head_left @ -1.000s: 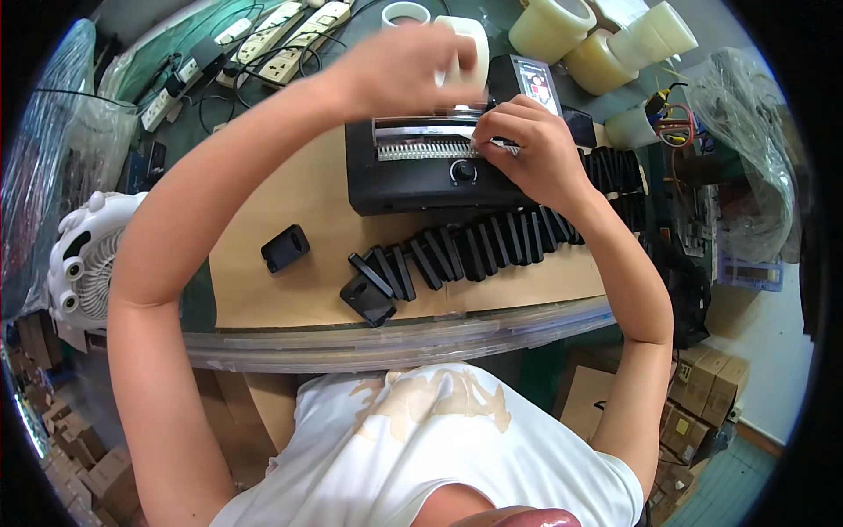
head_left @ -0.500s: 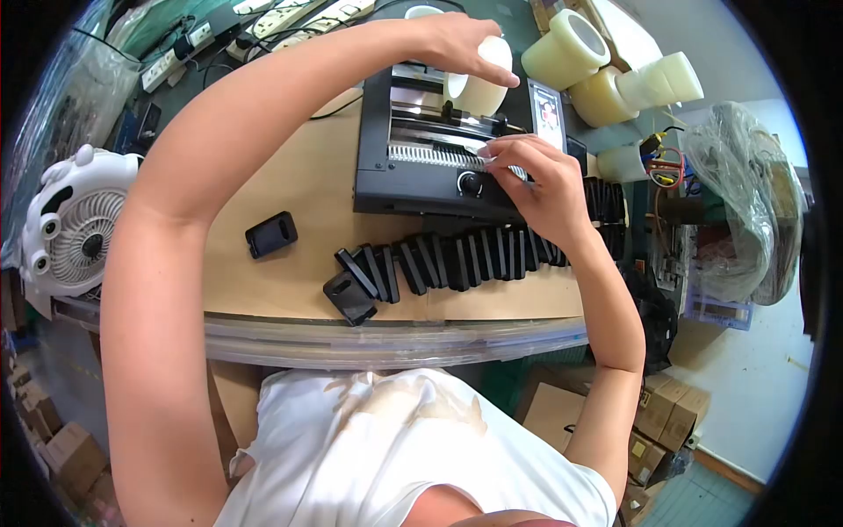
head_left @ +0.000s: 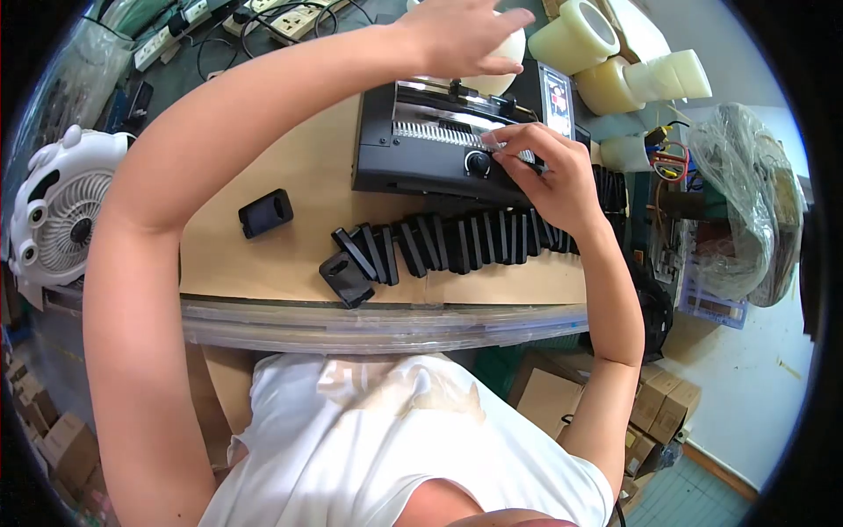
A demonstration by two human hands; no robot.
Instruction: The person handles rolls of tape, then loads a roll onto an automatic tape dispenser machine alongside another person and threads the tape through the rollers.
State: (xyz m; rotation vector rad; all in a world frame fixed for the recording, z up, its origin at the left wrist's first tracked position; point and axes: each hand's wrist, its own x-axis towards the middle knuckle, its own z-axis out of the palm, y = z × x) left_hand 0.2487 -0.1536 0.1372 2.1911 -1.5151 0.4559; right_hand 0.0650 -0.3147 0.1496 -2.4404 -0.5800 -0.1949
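Observation:
A black machine with rollers, a white toothed strip and a round knob stands on the table. My left hand reaches over a whitish roll at its far side, fingers stretched and spread; whether it touches the roll I cannot tell. At the toothed strip's right part, thumb and fingertips of my right hand are pinched together; what is between them is too small to make out. Before the machine runs a row of flat black cases, with one case tilted at its left end.
A single black case lies to the left on brown board. A white fan stands far left, power strips behind. Pale tape rolls and a cup of tools are right of the machine.
The view has shifted a little, so the machine sits slightly higher. My left hand has risen off the roll's top with fingers more spread. My right hand stays pinched at the strip.

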